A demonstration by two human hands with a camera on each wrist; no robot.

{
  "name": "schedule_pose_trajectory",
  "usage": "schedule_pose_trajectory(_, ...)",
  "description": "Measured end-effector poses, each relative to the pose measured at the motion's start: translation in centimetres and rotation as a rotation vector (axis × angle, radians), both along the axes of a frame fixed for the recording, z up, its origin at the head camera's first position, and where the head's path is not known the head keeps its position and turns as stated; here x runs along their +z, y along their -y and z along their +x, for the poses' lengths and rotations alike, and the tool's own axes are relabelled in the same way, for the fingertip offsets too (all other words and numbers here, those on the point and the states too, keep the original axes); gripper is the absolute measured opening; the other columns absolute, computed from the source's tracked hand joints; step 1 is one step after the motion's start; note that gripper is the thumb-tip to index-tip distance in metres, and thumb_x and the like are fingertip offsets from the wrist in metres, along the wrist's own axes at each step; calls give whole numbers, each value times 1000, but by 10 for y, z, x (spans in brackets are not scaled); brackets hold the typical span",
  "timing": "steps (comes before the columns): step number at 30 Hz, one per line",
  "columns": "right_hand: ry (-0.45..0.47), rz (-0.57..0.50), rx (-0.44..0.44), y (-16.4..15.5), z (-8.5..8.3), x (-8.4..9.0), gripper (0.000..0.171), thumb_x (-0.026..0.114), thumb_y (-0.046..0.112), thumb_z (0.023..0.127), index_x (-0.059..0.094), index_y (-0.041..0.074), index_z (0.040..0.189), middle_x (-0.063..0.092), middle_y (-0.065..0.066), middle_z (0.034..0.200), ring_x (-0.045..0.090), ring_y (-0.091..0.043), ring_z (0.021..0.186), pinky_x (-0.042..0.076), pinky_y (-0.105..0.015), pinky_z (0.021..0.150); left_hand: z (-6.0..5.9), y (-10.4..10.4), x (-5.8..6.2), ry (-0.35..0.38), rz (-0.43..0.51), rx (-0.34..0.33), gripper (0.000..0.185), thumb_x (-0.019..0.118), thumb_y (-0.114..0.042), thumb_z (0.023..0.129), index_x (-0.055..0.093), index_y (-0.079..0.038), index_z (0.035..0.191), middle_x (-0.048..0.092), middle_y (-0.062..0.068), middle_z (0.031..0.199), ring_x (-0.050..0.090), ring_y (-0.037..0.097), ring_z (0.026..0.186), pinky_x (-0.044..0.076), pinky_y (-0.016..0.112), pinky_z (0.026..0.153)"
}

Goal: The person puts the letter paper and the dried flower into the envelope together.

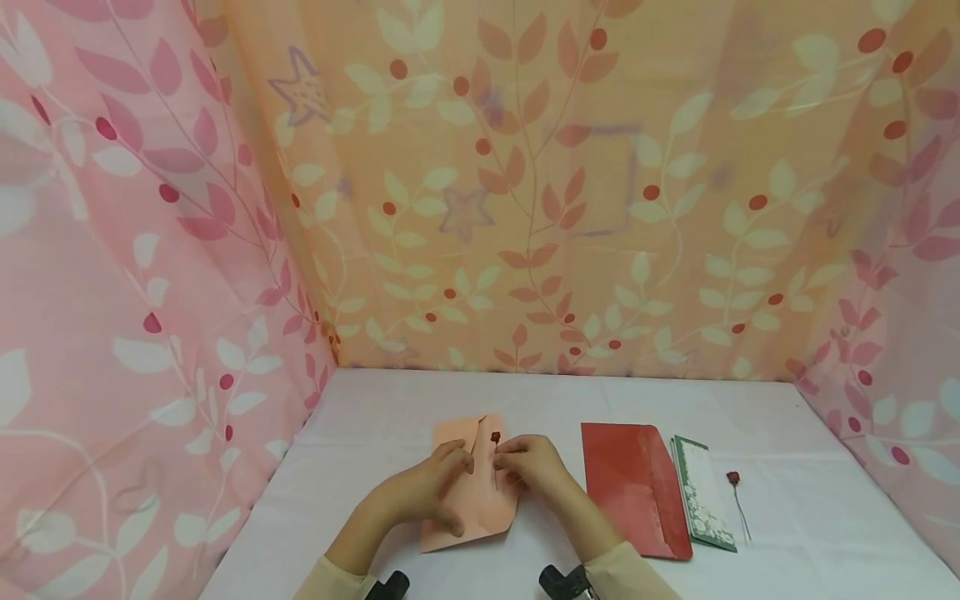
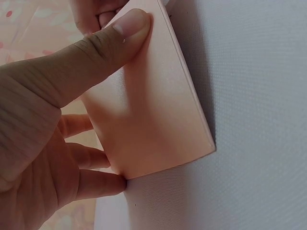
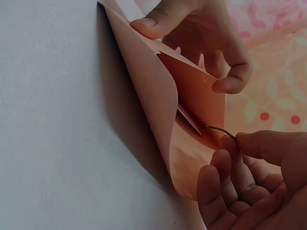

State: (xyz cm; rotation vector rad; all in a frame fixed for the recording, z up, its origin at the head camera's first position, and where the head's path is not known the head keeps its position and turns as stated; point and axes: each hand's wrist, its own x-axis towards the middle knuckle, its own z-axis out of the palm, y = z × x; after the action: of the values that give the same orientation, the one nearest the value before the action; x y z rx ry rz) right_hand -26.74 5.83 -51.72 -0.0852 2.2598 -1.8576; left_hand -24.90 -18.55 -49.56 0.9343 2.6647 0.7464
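Between the two hands, a small dried red flower (image 1: 496, 437) stands at the open mouth of a peach envelope (image 1: 483, 507). The right hand (image 1: 534, 463) pinches its thin stem between thumb and fingertips, the flower head showing just beyond them. The left hand (image 1: 431, 487) grips the envelope, thumb laid on one face and the other fingers along the opposite side; the envelope is tilted, its mouth towards the right hand. To the right of the right hand, near the forearm, lies a red envelope (image 1: 621, 483); touching its far side is a white card with green borders (image 1: 703, 492). Farther right, apart from the card, lies a second red flower (image 1: 733, 478). Beneath both hands spreads a white cloth (image 1: 375, 408); beyond them hangs a leaf-patterned curtain (image 1: 528, 179).
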Motion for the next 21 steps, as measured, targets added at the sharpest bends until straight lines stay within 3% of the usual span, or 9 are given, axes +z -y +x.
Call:
schedule_pose_trajectory(6, -2, -12, -1, 7, -3, -7, 19, 75, 10, 87, 76, -4, 99, 74, -6, 74, 61, -8, 53, 51, -23, 51, 0, 0, 0, -1, -7, 5, 77, 93, -47, 65, 45, -29, 123, 28, 16, 162, 49, 36, 137, 50, 45, 100)
schedule_pose_trajectory(13, 62, -32, 27, 13, -2, -7, 16, 72, 11, 91, 73, -4, 97, 70, -7, 65, 65, -12, 49, 57, -32, 47, 0, -1, 1, 15, -5, 15, 78, 93, -47, 65, 45, -27, 123, 27, 16, 163, 47, 36, 139, 48, 47, 104)
schedule_pose_trajectory(21, 102, -68, 45, 22, -4, -11, 18, 72, 11, 90, 73, -4, 101, 72, -10, 68, 69, -16, 54, 59, -35, 49, 0, 0, 1, 13, 7, 12, 78, 94, -44, 65, 45, -25, 123, 26, 17, 163, 45, 37, 140, 47, 49, 106)
